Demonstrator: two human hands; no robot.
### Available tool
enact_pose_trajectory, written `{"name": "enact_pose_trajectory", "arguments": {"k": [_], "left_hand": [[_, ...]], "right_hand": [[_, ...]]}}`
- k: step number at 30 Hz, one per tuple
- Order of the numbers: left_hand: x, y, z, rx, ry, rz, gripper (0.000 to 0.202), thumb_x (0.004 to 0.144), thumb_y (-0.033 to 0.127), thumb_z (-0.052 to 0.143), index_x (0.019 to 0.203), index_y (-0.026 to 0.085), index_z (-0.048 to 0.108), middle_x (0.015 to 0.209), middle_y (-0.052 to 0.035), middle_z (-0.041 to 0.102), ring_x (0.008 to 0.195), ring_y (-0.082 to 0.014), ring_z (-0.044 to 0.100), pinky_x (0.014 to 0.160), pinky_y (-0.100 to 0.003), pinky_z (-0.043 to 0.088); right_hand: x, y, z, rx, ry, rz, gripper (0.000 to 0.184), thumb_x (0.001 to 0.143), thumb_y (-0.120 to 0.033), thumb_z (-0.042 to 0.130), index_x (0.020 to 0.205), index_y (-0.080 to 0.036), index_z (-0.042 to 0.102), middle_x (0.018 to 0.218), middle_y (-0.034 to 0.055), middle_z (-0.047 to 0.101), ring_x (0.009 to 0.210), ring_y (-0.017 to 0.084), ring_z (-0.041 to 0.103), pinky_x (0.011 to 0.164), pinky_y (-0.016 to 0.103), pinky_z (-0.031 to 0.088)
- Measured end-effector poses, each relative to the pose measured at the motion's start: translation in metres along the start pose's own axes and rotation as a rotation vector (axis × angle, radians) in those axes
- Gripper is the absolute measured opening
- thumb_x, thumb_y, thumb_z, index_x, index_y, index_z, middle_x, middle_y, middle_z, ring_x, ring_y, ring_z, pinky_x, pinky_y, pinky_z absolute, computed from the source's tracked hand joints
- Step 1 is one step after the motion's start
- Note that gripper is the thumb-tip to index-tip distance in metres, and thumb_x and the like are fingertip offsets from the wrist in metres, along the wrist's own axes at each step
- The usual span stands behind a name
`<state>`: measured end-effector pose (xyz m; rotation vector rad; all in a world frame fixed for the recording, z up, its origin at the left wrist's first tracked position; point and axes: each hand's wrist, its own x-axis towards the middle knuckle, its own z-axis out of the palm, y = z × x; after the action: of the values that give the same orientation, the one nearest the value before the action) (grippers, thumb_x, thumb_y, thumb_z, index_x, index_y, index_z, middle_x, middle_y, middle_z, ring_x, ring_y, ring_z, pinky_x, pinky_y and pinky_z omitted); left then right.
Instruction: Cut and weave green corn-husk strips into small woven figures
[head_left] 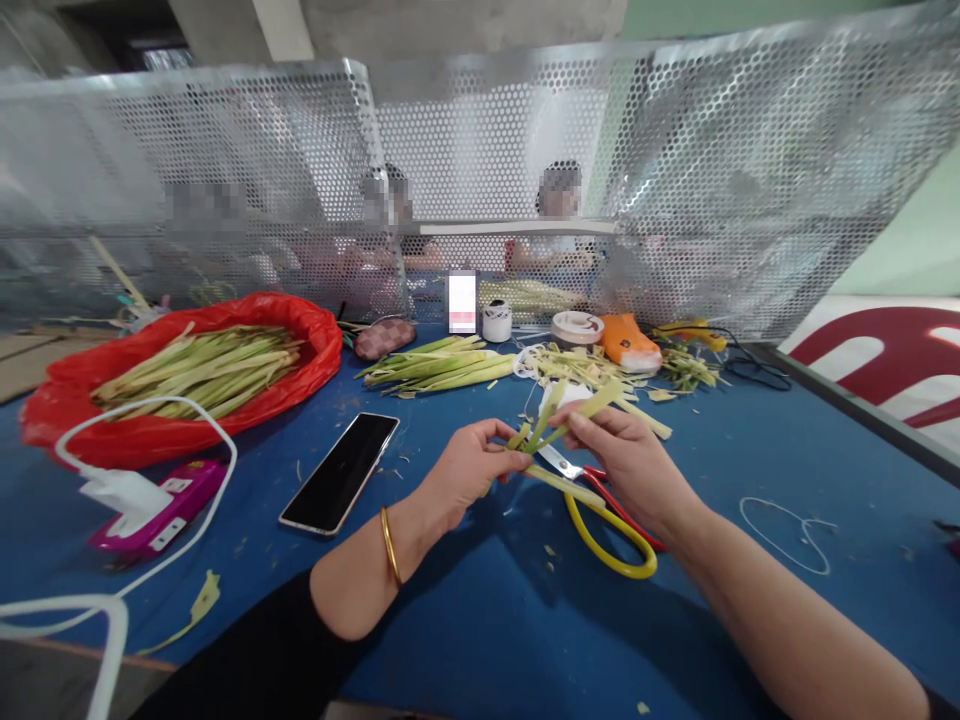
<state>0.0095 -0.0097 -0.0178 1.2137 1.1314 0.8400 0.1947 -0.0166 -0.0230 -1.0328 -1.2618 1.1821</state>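
Note:
My left hand (469, 470), with a gold bangle at the wrist, pinches the lower ends of pale green leaf strips (559, 415) above the blue table (750, 470). My right hand (626, 460) pinches the same strips from the right side. The strips cross each other between my fingertips. Scissors (607, 525) with yellow and red handles lie on the table just under my right hand, partly hidden by it.
A red bag (52, 400) holds leaf strips at the left. A black phone (341, 472), a magenta power bank (161, 505) with white cable, loose strips (439, 365), scraps, small jars and an orange object (630, 345) lie about. A perforated metal screen (487, 150) separates other people.

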Motion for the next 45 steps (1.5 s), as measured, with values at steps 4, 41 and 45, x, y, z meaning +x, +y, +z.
{"name": "enact_pose_trajectory", "arguments": {"k": [4,41,45], "left_hand": [[-0.001,0.000,0.002,0.014,0.025,0.017,0.019,0.061,0.025,0.075,0.073,0.016,0.064,0.053,0.0043,0.059,0.046,-0.0061,0.040,0.048,-0.021,0.028],[0.000,-0.012,0.014,-0.025,0.073,-0.016,0.017,0.061,0.024,0.075,0.074,0.014,0.069,0.047,0.0055,0.052,0.043,-0.0052,0.036,0.046,-0.021,0.024],[-0.001,-0.013,0.014,-0.024,0.055,-0.008,0.015,0.061,0.022,0.073,0.074,0.015,0.069,0.047,0.0051,0.052,0.044,-0.0060,0.037,0.047,-0.021,0.026]], "right_hand": [[-0.003,0.002,0.009,0.099,0.037,-0.032,0.029,0.080,-0.041,0.066,0.097,-0.018,0.067,0.079,0.0023,0.065,0.064,0.012,0.051,0.063,0.027,0.042],[-0.010,0.012,0.010,-0.500,0.190,-0.229,0.043,0.094,-0.039,0.044,0.132,-0.023,0.053,0.084,0.0031,0.065,0.050,0.012,0.049,0.055,0.027,0.043],[-0.012,0.008,0.013,-0.359,0.177,-0.248,0.041,0.094,-0.042,0.044,0.125,-0.021,0.059,0.065,-0.0019,0.056,0.047,0.011,0.044,0.049,0.024,0.040]]}}
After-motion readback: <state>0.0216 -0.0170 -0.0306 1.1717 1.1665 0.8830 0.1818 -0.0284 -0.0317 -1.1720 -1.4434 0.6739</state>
